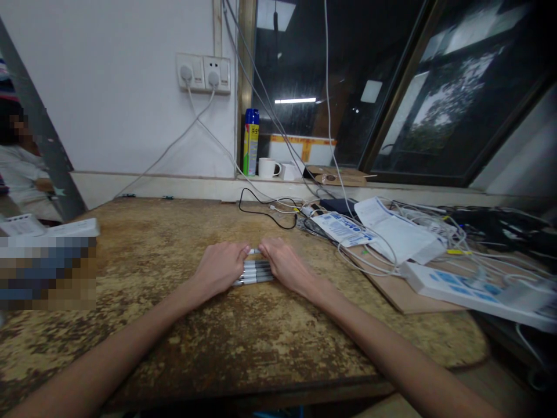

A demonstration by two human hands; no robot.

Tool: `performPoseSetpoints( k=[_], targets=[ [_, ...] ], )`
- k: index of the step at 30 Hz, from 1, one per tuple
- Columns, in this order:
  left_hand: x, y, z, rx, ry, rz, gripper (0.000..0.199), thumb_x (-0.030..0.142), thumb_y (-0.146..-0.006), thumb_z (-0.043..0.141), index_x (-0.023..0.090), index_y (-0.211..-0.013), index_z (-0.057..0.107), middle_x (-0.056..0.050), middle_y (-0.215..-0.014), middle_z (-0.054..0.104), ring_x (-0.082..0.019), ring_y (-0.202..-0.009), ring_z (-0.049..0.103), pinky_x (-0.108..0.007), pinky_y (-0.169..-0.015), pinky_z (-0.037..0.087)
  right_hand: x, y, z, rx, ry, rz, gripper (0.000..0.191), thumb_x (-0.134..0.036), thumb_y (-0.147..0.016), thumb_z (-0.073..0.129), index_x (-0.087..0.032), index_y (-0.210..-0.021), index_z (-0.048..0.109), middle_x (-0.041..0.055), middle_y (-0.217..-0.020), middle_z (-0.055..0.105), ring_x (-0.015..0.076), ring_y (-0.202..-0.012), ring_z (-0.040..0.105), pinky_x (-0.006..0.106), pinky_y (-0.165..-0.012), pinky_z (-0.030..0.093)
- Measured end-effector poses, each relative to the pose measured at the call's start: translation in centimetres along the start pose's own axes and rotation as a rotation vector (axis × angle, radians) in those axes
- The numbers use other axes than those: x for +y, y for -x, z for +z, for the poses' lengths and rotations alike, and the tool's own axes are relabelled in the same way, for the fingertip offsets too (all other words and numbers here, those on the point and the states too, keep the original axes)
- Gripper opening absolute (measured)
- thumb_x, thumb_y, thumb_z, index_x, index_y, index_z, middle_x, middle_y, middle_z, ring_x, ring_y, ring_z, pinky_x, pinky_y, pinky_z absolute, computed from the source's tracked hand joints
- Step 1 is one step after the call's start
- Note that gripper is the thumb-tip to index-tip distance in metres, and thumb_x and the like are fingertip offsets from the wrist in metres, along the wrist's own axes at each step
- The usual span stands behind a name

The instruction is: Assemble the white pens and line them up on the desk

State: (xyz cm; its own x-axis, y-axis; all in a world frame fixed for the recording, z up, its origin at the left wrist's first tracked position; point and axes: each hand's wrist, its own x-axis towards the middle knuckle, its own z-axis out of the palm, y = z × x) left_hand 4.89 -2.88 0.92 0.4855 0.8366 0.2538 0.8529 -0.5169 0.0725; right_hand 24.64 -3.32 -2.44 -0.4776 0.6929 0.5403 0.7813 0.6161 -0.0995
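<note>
Head view: left hand [220, 268] and right hand [285, 266] are pressing flat, fingers together, squaring the pens [256, 271] on the worktop [174, 325]; judging next: gathering them from 12 o'clock.

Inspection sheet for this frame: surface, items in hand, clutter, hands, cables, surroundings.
Surface: worn brown-mottled wooden table.
Items in hand: row of grey-white marker pens, lying side by side between both hands.
Clutter: white printed boxes, white leaflets at right.
Hands: left hand and right hand press the pens' ends.
Cables: white tangle; black cable.
Surroundings: wall socket, blue-yellow spray can, white mug, dark window.
</note>
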Motion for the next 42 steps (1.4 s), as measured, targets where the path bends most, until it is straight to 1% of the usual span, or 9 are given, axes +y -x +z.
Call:
performPoseSetpoints(
  k=[6,11,14,19,24,30,35,39,42],
  targets=[
    [-0.2,-0.2,0.2,0.028,0.096,0.037,0.045,0.034,-0.107,0.029,0.02,-0.091,0.069,-0.009,-0.089,0.076,-0.027,-0.081,0.07,-0.036,-0.072,0.046,0.5,-0.3,-0.8,0.037,0.018,-0.011,0.027,-0.023,-0.108,0.035,-0.02,-0.09,0.055,0.0076,-0.09,0.064,0.0226,-0.086,0.055,0.035,-0.083,0.041],
    [-0.8,-0.5,0.7,0.146,0.087,0.132,0.037,0.031,-0.107,0.032,0.02,-0.098,0.066,-0.007,-0.099,0.075,-0.024,-0.091,0.069,-0.035,-0.082,0.048,1.0,-0.1,-1.3,0.131,-0.165,0.011,0.011,-0.027,-0.104,0.048,-0.02,-0.108,0.057,0.009,-0.107,0.064,0.0236,-0.102,0.057,0.036,-0.091,0.044],
    [-1.2,-0.6,0.9,0.155,0.081,0.146,0.036,0.032,-0.107,0.034,0.02,-0.099,0.067,-0.007,-0.099,0.075,-0.024,-0.089,0.068,-0.034,-0.083,0.048,1.0,0.1,-1.4,0.138,-0.234,0.026,0.017,-0.03,-0.102,0.055,-0.021,-0.116,0.058,0.0085,-0.113,0.064,0.0234,-0.108,0.057,0.037,-0.096,0.044],
    [-1.7,-0.7,0.9,0.147,0.077,0.179,0.037,0.033,-0.107,0.034,0.021,-0.1,0.068,-0.006,-0.101,0.076,-0.024,-0.09,0.068,-0.035,-0.083,0.048,1.2,0.1,-1.3,0.113,-0.241,0.037,0.019,-0.028,-0.105,0.047,-0.021,-0.101,0.063,0.0071,-0.1,0.065,0.022,-0.1,0.058,0.035,-0.093,0.045],
    [-1.8,-0.7,0.7,0.13,0.087,0.183,0.039,0.034,-0.108,0.032,0.02,-0.1,0.068,-0.007,-0.1,0.075,-0.023,-0.089,0.067,-0.034,-0.082,0.049,1.1,0.1,-1.3,0.156,-0.329,0.055,0.014,-0.03,-0.1,0.059,-0.02,-0.11,0.061,0.008,-0.108,0.067,0.0214,-0.104,0.06,0.033,-0.093,0.045],
    [-2.1,-0.8,0.5,0.116,0.088,0.194,0.04,0.033,-0.107,0.032,0.02,-0.101,0.069,-0.007,-0.1,0.075,-0.023,-0.091,0.067,-0.034,-0.083,0.048,1.0,0.2,-1.2,0.075,-0.368,0.153,0.019,-0.031,-0.103,0.052,-0.019,-0.098,0.066,0.0058,-0.095,0.072,0.0197,-0.089,0.065,0.03,-0.082,0.046],
    [-1.9,-0.7,0.5,0.093,0.093,0.195,0.042,0.034,-0.108,0.03,0.02,-0.1,0.069,-0.008,-0.101,0.075,-0.024,-0.091,0.067,-0.035,-0.084,0.048,0.8,0.1,-1.1,0.128,-0.451,0.142,0.02,-0.033,-0.095,0.065,-0.018,-0.109,0.063,0.0064,-0.102,0.071,0.0193,-0.092,0.065,0.028,-0.08,0.047],
    [-1.6,-0.6,0.7,0.084,0.118,0.229,0.042,0.033,-0.108,0.029,0.02,-0.104,0.069,-0.007,-0.106,0.075,-0.023,-0.095,0.067,-0.035,-0.087,0.048,0.4,0.0,-1.1,0.02,-0.477,0.196,0.025,-0.038,-0.103,0.052,-0.019,-0.099,0.068,0.0032,-0.088,0.073,0.0175,-0.079,0.066,0.027,-0.072,0.044],
    [-1.6,-0.6,0.8,0.08,0.125,0.231,0.043,0.034,-0.108,0.028,0.02,-0.104,0.069,-0.008,-0.107,0.075,-0.024,-0.096,0.067,-0.036,-0.087,0.048,0.2,0.0,-1.1,0.025,-0.501,0.168,0.02,-0.035,-0.101,0.055,-0.019,-0.099,0.068,0.0041,-0.092,0.074,0.0177,-0.083,0.067,0.027,-0.074,0.046]
  ],
)
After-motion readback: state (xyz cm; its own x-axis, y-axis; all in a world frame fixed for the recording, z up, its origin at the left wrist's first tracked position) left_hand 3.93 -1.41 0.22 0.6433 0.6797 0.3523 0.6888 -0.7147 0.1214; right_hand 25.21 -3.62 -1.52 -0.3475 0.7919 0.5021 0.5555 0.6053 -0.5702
